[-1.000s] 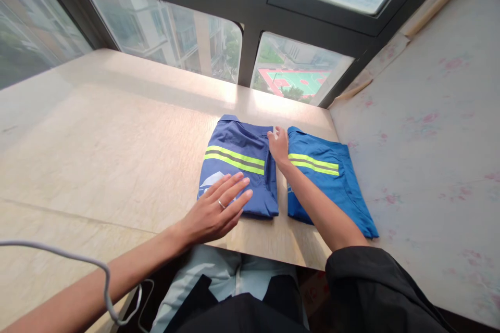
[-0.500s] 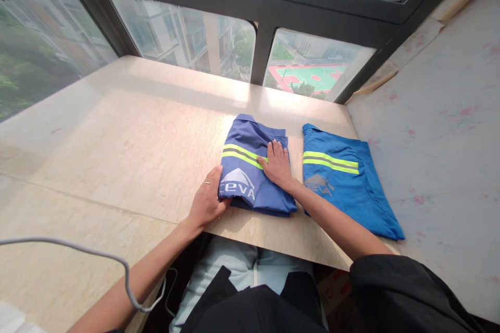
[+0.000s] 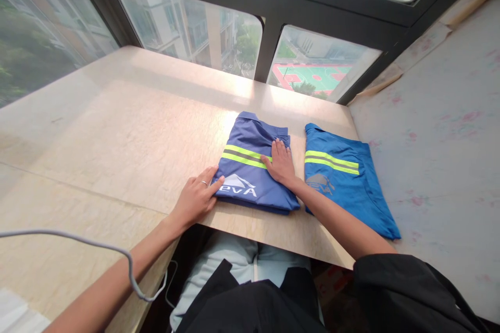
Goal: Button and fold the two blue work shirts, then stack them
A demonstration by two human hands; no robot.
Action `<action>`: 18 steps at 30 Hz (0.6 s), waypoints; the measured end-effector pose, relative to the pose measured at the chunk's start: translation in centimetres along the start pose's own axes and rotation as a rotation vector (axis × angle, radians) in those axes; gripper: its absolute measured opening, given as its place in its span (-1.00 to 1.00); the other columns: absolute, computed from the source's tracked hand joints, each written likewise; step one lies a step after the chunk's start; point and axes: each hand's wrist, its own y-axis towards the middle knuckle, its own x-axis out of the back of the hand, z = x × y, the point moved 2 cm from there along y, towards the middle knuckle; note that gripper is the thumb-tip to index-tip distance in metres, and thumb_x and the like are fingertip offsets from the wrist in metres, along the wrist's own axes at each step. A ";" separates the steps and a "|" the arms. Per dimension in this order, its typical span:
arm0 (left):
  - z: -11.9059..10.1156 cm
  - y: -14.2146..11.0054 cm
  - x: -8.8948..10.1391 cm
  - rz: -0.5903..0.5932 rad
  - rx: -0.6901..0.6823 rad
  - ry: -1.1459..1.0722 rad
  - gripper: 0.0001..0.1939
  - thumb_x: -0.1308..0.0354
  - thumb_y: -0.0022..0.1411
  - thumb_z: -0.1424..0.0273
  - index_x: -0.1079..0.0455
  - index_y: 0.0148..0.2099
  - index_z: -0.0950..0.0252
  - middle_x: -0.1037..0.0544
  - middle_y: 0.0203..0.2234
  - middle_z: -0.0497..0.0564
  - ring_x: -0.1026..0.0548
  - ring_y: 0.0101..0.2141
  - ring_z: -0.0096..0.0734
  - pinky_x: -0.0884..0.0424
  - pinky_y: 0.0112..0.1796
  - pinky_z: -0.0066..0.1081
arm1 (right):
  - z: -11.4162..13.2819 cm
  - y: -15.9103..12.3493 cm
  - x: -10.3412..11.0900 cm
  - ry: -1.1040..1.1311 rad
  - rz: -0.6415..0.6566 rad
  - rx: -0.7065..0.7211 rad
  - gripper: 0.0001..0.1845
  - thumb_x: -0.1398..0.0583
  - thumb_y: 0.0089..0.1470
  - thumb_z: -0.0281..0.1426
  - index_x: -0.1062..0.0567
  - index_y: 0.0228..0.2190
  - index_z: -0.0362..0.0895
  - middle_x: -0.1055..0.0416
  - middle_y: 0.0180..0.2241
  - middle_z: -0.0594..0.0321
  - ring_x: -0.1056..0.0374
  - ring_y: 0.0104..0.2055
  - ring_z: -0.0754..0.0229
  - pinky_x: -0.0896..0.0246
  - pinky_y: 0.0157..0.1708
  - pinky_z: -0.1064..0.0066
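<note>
A folded purple-blue work garment lies on the ledge in front of me, with a yellow-green and grey stripe and a white printed logo. My left hand, wearing a ring, is at its lower left corner. The thumb presses on the cloth and the fingers run along the edge; their undersides are hidden. Flat on the garment's right part rests my right hand, fingers stretched out, partly covering the stripe. To the right lies a brighter blue folded garment with a similar stripe and a grey logo, under my right forearm.
The pale stone-patterned ledge reaches back to dark-framed windows. A flower-patterned wall closes off the right side. A grey cable loops across the lower left, near something white at the corner.
My left hand has shifted left and slightly down with the garment's lower left corner, and the front edge lies flatter and wider. The right hand stays on the cloth, and the view has shifted slightly.
</note>
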 end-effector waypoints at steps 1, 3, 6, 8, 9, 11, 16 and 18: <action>0.2 -0.1 0.4 0.018 -0.023 -0.012 -0.50 -0.01 0.22 0.46 -0.42 0.20 0.27 -0.21 0.32 0.29 -0.20 0.30 0.08 -0.38 0.03 -0.02 | 0.0 0.0 0.0 -0.003 -0.001 0.008 -0.17 0.09 0.32 0.00 -0.06 0.36 -0.37 0.15 0.41 -0.15 0.21 0.45 -0.11 0.36 0.37 0.00; 0.7 -0.1 1.2 0.062 -0.047 -0.072 -0.53 -0.03 0.25 0.34 -0.43 0.18 0.26 -0.24 0.31 0.25 -0.24 0.28 0.05 -0.37 0.06 -0.01 | 0.1 -0.1 0.0 -0.016 0.003 0.017 -0.17 0.09 0.32 -0.01 -0.07 0.35 -0.39 0.15 0.41 -0.15 0.22 0.45 -0.12 0.38 0.38 0.02; 1.9 1.0 2.4 0.103 0.038 -0.220 -0.56 0.10 0.39 0.18 -0.52 0.02 0.26 -0.40 0.20 0.17 -0.33 0.22 -0.08 -0.36 0.12 -0.06 | 0.2 -0.2 -0.1 -0.034 0.004 0.020 -0.18 0.09 0.33 -0.03 -0.07 0.35 -0.41 0.14 0.40 -0.16 0.23 0.45 -0.13 0.39 0.38 0.02; 2.5 3.2 2.9 0.061 0.122 -0.277 -0.49 0.17 0.44 0.13 -0.51 -0.03 0.32 -0.45 0.15 0.18 -0.34 0.22 -0.12 -0.33 0.16 -0.09 | 0.3 -0.2 0.0 -0.037 0.004 0.026 -0.19 0.09 0.34 -0.04 -0.07 0.35 -0.39 0.13 0.40 -0.14 0.23 0.45 -0.13 0.38 0.38 0.01; 2.5 4.8 3.1 0.009 0.148 -0.272 -0.47 0.15 0.43 0.10 -0.45 0.06 0.38 -0.41 0.18 0.24 -0.35 0.21 -0.10 -0.31 0.17 -0.08 | 0.3 -0.2 0.0 -0.037 0.008 0.028 -0.20 0.09 0.34 -0.04 -0.08 0.35 -0.38 0.13 0.40 -0.14 0.23 0.45 -0.13 0.38 0.37 0.00; 2.1 8.5 3.1 -0.038 0.097 -0.224 -0.40 0.11 0.42 0.09 -0.29 0.24 0.47 -0.30 0.26 0.33 -0.28 0.26 -0.06 -0.24 0.21 -0.05 | 0.3 -0.2 0.0 -0.039 0.018 0.025 -0.20 0.09 0.34 -0.04 -0.08 0.35 -0.39 0.13 0.40 -0.14 0.22 0.45 -0.13 0.37 0.37 0.00; 0.3 16.7 0.0 0.061 -0.010 -0.011 -0.23 0.09 0.42 0.07 -0.04 0.39 0.63 0.00 0.38 0.42 0.10 0.39 0.13 0.07 0.30 0.05 | 0.6 -0.3 0.2 -0.037 0.012 0.016 -0.19 0.07 0.33 -0.05 -0.07 0.35 -0.39 0.14 0.40 -0.15 0.23 0.45 -0.12 0.38 0.38 0.00; 0.4 17.9 -1.8 0.134 0.004 0.039 -0.17 0.09 0.41 0.03 0.03 0.42 0.64 0.06 0.39 0.41 0.15 0.40 0.13 0.14 0.31 0.06 | 0.6 -0.4 0.3 -0.034 0.023 0.012 -0.20 0.07 0.33 -0.05 -0.07 0.35 -0.39 0.14 0.41 -0.14 0.23 0.46 -0.10 0.38 0.38 0.02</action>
